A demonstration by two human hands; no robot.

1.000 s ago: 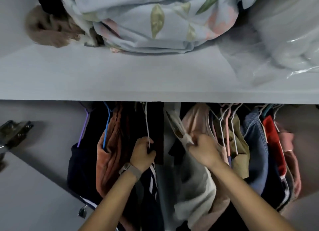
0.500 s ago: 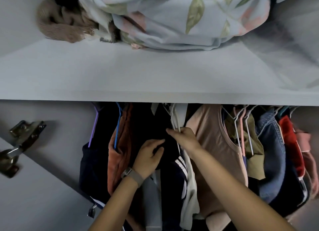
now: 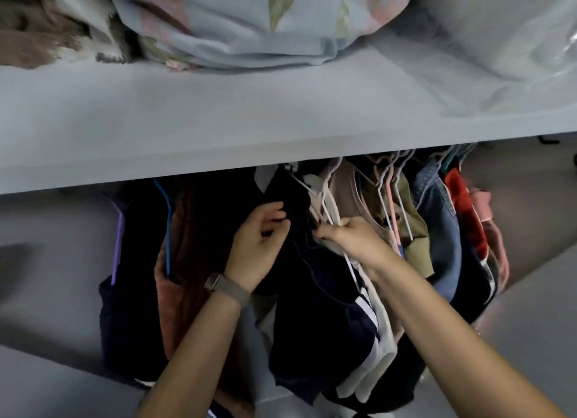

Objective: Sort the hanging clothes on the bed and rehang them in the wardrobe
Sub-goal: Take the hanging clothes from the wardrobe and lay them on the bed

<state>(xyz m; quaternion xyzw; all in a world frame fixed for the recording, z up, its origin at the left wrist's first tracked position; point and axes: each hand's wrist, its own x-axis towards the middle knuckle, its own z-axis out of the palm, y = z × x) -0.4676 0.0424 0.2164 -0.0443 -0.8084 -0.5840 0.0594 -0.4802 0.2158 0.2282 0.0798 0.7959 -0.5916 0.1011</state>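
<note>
since the earlier frame the left hand (image 3: 260,236) has lifted to the dark garment (image 3: 312,292), fingers loosely curled; the right hand (image 3: 352,239) now pinches pale fabric (image 3: 379,333) beside it.

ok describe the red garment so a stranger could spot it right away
Look under the grey shelf at the row of hanging clothes. Near its right end, the red garment hangs between the blue denim piece and a pink one; it is the only bright red there.

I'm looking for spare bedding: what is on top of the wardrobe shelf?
On the shelf: a pale floral bedcover, a brown fuzzy item, a clear plastic-wrapped bundle. Anything behind them is hidden.
</note>
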